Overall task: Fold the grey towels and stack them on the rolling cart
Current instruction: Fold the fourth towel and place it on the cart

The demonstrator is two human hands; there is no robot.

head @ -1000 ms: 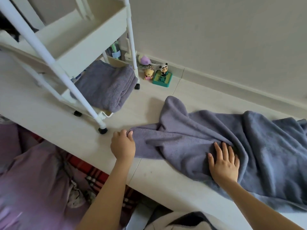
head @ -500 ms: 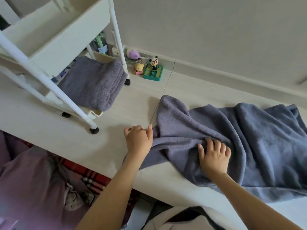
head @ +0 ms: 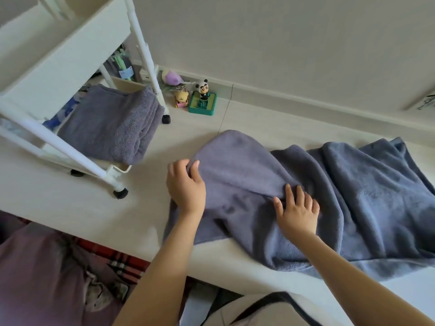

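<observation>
Grey terry cloth fills our grip: our left hand (head: 186,187) pinches the lifted end of the loose grey towel (head: 306,184) between thumb and curled fingers, raising a fold off the surface. Our right hand (head: 297,211) lies flat with fingers spread, pressing the towel's middle down. This towel sprawls rumpled across the pale table (head: 58,201), its near edge hanging over the front. To the left stands the white rolling cart (head: 70,60) on black castors; a folded grey towel (head: 110,123) sits on its bottom shelf. Against the wall, near the cart, we note a panda figure (head: 203,88) on a green base, a small yellow toy (head: 181,98) and a purple toy (head: 173,77).
</observation>
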